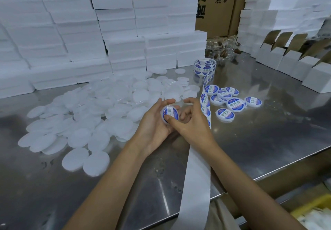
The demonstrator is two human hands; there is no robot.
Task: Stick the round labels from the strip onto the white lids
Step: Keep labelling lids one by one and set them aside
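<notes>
My left hand (154, 122) cradles a white lid (170, 113) with a blue-and-white round label on its top. My right hand (189, 120) presses its thumb on the label's lower edge, other fingers spread. The label strip (206, 102) runs from a roll (205, 67) down past my right hand; its bare backing (196, 179) hangs over the table's front edge. A large heap of plain white lids (107, 108) lies to the left. Several labelled lids (232, 101) lie to the right of the strip.
The steel table (259, 140) is bordered by stacked white boxes (125, 38) at the back and left, open white cartons (295, 65) at the right, brown cardboard boxes (215, 6) behind. A yellow bin (315, 213) sits below the table's right front edge.
</notes>
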